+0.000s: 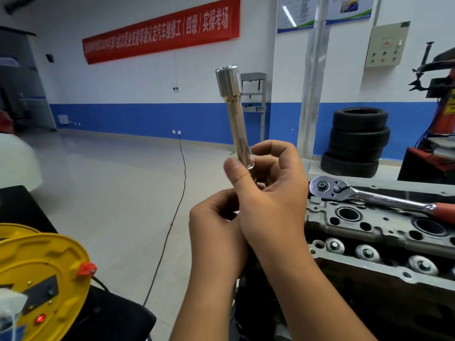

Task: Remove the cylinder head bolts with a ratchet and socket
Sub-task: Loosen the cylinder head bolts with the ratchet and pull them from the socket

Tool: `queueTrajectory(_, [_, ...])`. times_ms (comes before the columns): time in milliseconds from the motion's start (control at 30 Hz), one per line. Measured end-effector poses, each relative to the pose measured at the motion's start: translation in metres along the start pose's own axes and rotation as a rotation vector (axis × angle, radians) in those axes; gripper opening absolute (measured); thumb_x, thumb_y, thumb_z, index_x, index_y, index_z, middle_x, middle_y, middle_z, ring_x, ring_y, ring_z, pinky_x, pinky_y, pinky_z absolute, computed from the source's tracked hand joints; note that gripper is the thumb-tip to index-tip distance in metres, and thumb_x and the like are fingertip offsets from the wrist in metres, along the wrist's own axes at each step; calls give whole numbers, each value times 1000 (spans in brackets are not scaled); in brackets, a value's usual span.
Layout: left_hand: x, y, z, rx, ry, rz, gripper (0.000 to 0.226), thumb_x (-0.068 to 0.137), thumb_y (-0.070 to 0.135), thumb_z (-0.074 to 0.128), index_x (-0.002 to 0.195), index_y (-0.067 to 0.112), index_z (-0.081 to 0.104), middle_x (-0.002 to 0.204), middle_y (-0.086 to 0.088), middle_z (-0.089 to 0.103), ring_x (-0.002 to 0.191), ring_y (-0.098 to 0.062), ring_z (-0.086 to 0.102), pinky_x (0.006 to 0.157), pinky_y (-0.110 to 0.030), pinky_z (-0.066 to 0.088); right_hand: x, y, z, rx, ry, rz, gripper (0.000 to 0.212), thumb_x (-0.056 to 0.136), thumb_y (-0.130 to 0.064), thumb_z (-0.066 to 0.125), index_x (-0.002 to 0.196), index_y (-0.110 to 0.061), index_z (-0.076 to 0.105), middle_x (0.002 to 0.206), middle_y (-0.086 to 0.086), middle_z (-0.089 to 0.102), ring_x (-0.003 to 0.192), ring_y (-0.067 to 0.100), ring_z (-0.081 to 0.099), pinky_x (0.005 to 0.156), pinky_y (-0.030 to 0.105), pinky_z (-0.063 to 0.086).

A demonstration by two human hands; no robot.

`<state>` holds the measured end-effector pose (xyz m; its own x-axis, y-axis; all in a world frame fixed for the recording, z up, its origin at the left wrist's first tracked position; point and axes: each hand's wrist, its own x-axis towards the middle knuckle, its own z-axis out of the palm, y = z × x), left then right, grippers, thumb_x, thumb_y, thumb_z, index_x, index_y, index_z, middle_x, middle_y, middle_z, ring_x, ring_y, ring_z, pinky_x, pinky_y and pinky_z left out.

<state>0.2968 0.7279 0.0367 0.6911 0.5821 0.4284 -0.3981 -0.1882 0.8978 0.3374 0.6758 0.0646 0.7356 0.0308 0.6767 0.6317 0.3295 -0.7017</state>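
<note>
A long chrome socket extension with socket (234, 114) is held upright, socket end up, well left of the cylinder head (374, 225). Its lower end is pinched by the right hand (268, 190), thumb and curled fingers wrapped round the shaft. The left hand (216, 227) is curled just below, touching the right hand; what it grips cannot be told. The ratchet (369, 195), red-handled, is laid across the cylinder head's far edge, head toward its left corner. Bolt heads (368, 252) are seen along the near edge. A yellow cable reel (44, 271) sits lower left; stacked tyres (357, 141) behind.
</note>
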Motion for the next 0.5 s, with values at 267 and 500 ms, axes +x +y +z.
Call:
queueTrajectory(267, [1,-3,-1,18,-4,-19,33,91,3,67,93,32,82,68,3,75,44,-8,54,41,-17,36,2,0,-1,41,2,33,31,88,-31,80,106,-36,56,91,-11,70,82,13,70,76,34,59])
queueTrajectory(500, [0,-2,-2,18,-56,4,38,94,3,62,96,36,81,66,3,73,43,-7,55,41,-16,37,1,2,0,54,-4,30,19,98,-25,69,105,-36,56,88,1,76,81,15,72,75,37,60])
